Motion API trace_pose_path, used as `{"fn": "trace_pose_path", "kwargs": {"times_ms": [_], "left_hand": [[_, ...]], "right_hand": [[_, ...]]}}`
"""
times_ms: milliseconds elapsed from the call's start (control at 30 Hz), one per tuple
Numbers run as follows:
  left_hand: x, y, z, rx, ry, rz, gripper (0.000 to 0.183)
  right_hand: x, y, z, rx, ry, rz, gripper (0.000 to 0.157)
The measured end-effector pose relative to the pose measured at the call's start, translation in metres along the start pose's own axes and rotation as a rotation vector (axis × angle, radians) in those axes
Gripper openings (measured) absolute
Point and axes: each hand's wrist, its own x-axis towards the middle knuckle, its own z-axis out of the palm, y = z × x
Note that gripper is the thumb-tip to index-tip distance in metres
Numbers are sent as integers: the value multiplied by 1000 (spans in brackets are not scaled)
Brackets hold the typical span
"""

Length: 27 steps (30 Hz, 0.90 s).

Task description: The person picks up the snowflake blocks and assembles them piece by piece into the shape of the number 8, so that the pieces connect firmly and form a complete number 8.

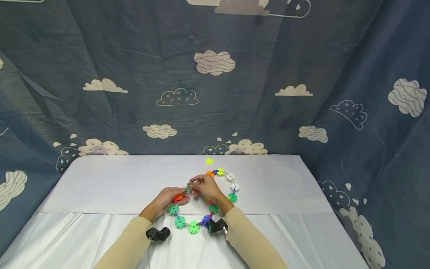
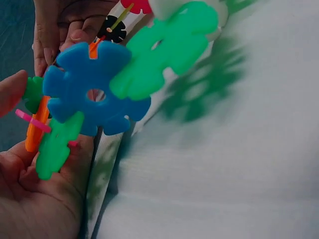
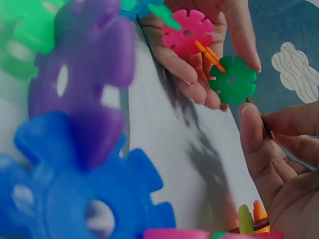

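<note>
A chain of interlocking plastic snowflake discs hangs and lies between the hands, with a blue disc (image 2: 94,92) and light green disc (image 2: 164,50) close to the left wrist camera. The left hand (image 1: 168,200) holds its left end, where a green disc (image 3: 233,79), an orange disc (image 3: 209,54) and a pink disc (image 3: 187,32) join. Between thumb and fingers, the right hand (image 1: 208,186) pinches a brown disc (image 1: 190,184), edge-on in the right wrist view, right at the green disc. Whether these two discs are slotted together cannot be seen.
The rest of the chain, with white discs (image 1: 230,177), curves over the white table (image 1: 285,186) behind and beside the right hand. A separate yellow round piece (image 1: 209,161) lies near the back edge. A dark cloud-print curtain (image 1: 134,67) stands behind the table.
</note>
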Motion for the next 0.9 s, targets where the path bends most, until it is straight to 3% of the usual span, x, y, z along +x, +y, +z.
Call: {"fn": "trace_pose_path", "kwargs": {"times_ms": [367,500,700,900], "left_hand": [[0,0,2,-168,-27,21,36],[0,1,2,-148,-4,21,35],[-4,1,0,-175,-38,14,36],[-3,-1,0,-163,-20,2,34]], "right_hand": [[-15,-27,6,25,19,0,24],[-21,-41,8,-2,22,28,23],[-9,-23,9,38,-25,34,23],[1,-7,10,42,-28,45,21]]}}
